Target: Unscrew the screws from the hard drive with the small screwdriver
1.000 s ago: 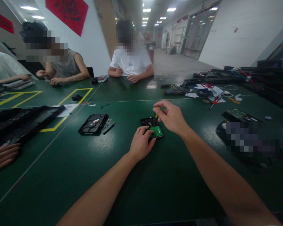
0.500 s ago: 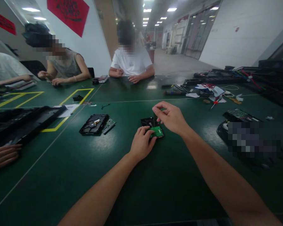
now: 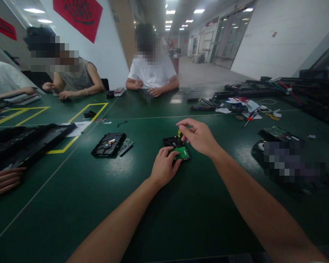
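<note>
A hard drive [image 3: 183, 153] with a green circuit board lies on the dark green table in front of me. My left hand [image 3: 166, 162] grips it from the left, fingers over the top and thumb along the near edge. Above the drive, my right hand [image 3: 195, 134] pinches a small yellow and black screwdriver [image 3: 179, 133], held upright with its lower end over the board. Whether the tip touches a screw is too small to tell. Further left lies a black hard drive [image 3: 106, 145], beside a loose circuit board [image 3: 126, 147].
Long black housings [image 3: 24, 144] lie at the left, near another person's hand [image 3: 5, 181]. Cables and a red screwdriver [image 3: 250, 117] are at the back right. Another drive with a board [image 3: 281, 134] lies at the right. Several people sit across the table.
The screwdriver's yellow handle now shows beside my right fingertips, where it was hidden before. My right fingers have shifted slightly. My left hand stays on the hard drive.
</note>
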Motion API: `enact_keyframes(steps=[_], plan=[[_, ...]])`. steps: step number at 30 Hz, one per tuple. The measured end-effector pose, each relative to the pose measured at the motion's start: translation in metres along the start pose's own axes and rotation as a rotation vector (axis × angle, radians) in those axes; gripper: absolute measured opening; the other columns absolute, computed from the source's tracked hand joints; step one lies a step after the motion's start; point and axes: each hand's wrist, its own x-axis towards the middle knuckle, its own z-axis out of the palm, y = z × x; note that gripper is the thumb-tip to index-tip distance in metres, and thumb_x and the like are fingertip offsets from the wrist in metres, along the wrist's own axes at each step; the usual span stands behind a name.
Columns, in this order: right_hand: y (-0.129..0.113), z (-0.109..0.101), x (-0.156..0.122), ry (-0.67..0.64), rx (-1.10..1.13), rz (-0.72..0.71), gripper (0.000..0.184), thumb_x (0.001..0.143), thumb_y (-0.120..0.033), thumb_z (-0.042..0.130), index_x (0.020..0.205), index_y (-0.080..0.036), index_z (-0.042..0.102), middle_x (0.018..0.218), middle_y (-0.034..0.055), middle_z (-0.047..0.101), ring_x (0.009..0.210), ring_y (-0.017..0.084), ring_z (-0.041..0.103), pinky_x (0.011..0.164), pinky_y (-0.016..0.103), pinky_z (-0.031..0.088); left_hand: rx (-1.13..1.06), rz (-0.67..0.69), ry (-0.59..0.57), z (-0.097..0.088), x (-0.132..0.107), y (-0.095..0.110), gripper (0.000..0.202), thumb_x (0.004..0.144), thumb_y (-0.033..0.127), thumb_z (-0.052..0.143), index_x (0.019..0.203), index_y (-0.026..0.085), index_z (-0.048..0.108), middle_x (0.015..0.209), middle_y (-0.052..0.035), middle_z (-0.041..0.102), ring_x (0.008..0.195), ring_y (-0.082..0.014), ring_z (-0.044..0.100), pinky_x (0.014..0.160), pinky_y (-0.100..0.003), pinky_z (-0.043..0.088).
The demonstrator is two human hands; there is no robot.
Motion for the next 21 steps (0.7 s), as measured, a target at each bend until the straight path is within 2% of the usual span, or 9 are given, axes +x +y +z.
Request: enact_keyframes(steps=[5,11,16,18,21], plan=[[-0.0013,0.0006,0.0011,-0.006,0.068,0.051,0.024,0.1,-0.034,0.058,0.113,-0.022,0.075,0.075,0.0003,0.071,0.058,0.014,0.069,0.052,0.024,0.053,-0.004,0.003,0.0,0.0,-0.0001,0.0,0.028,0.101,0.032,0.067,0.128,0.025,0.067,0.138,-0.0132,0.06,0.134,-0.0331,0.053,0.114,-0.058,0.051],[0.0025,-0.0012,0.001,0.002,-0.029,-0.04,0.026,0.098,-0.047,0.067,0.104,-0.024,0.077,0.101,0.0035,0.077,0.062,0.013,0.068,0.056,0.027,0.055,-0.009,0.006,0.001,-0.0005,0.0001,0.0001,0.027,0.101,0.032,0.067,0.127,0.025,0.068,0.138,-0.0126,0.061,0.133,-0.0336,0.054,0.113,-0.059,0.052],[0.006,0.0007,0.0013,0.022,0.049,0.01,0.027,0.095,-0.043,0.073,0.111,-0.022,0.07,0.11,0.0068,0.078,0.059,0.013,0.07,0.049,0.025,0.053,-0.007,0.004,0.006,-0.0002,-0.0003,-0.0003,0.028,0.1,0.032,0.067,0.128,0.026,0.067,0.138,-0.0124,0.061,0.133,-0.0332,0.054,0.113,-0.058,0.052],[0.0057,0.0017,0.0014,0.006,0.102,0.035,0.027,0.095,-0.042,0.073,0.111,-0.021,0.068,0.108,0.0076,0.077,0.06,0.014,0.072,0.046,0.025,0.052,-0.005,0.002,0.006,-0.0001,-0.0004,-0.0003,0.028,0.101,0.032,0.067,0.128,0.025,0.068,0.138,-0.0127,0.061,0.133,-0.0332,0.054,0.113,-0.057,0.052],[0.0032,0.0012,0.0013,-0.025,0.084,0.01,0.021,0.098,-0.037,0.068,0.111,-0.021,0.071,0.094,0.0049,0.077,0.067,0.016,0.075,0.052,0.024,0.057,-0.005,0.002,0.002,-0.0001,-0.0006,-0.0001,0.029,0.1,0.033,0.067,0.128,0.025,0.067,0.139,-0.0131,0.061,0.134,-0.0333,0.053,0.113,-0.057,0.052]])
